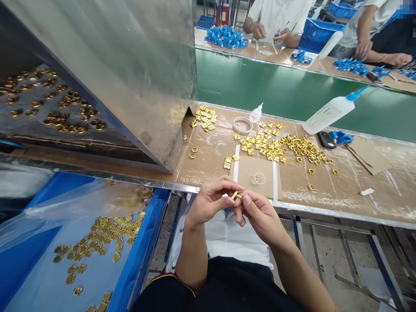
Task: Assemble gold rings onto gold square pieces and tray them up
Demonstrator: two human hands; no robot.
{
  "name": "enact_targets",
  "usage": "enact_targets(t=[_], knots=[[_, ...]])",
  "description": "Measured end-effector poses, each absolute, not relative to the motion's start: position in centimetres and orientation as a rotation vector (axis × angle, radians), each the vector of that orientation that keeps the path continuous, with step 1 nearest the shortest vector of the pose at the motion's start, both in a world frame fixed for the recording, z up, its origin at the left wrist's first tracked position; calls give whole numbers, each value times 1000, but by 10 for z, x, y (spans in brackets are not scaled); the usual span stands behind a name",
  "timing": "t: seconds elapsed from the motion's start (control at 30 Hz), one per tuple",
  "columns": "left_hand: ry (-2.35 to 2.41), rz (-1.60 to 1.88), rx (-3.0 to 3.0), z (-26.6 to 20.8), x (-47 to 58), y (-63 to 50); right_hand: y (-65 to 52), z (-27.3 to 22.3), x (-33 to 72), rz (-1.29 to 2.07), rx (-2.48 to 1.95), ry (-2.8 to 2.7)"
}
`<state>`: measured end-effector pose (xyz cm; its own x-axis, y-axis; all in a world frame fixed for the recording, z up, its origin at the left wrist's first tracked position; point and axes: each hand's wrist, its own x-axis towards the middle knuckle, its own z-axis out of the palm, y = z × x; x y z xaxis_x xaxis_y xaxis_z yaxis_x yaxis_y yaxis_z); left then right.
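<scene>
The gold piece (236,196) is between the person's hands, at the near edge of the bench (208,169). Both grips are narrow: the left hand (208,203) pinches it with thumb and fingertips, and the right hand (261,214) holds it from 3 o'clock. From the piece, a card (267,167) bearing clear rings (260,178) lies between 1 and 2 o'clock. Toward 11 o'clock are a few squares (228,163); a spread of gold plates (266,145) lies at 1 o'clock, touching a heap of gold rings (305,148) at 2. A tape roll (242,131) lies at 12 o'clock, and a bottle (328,115) farther out at 2. A metal box (146,73) stands at 10 o'clock, a blue tray (139,247) at 8. Past the green belt (276,82), toward 12 o'clock, a co-worker's hands (282,37) are above another bench (266,47), beside blue parts (225,37).
</scene>
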<state>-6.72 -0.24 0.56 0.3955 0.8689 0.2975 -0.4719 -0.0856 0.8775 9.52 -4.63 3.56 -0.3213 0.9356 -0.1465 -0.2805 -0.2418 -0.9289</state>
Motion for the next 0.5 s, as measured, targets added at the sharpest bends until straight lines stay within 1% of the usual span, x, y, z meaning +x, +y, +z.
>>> enact_targets(t=[0.27,0.5], knots=[[457,1237,1255,5,-69,-3,-44,38,97,1845,-965,-940],[468,1274,1175,6,-64,-4,-46,43,94,1576,-1074,-1104]])
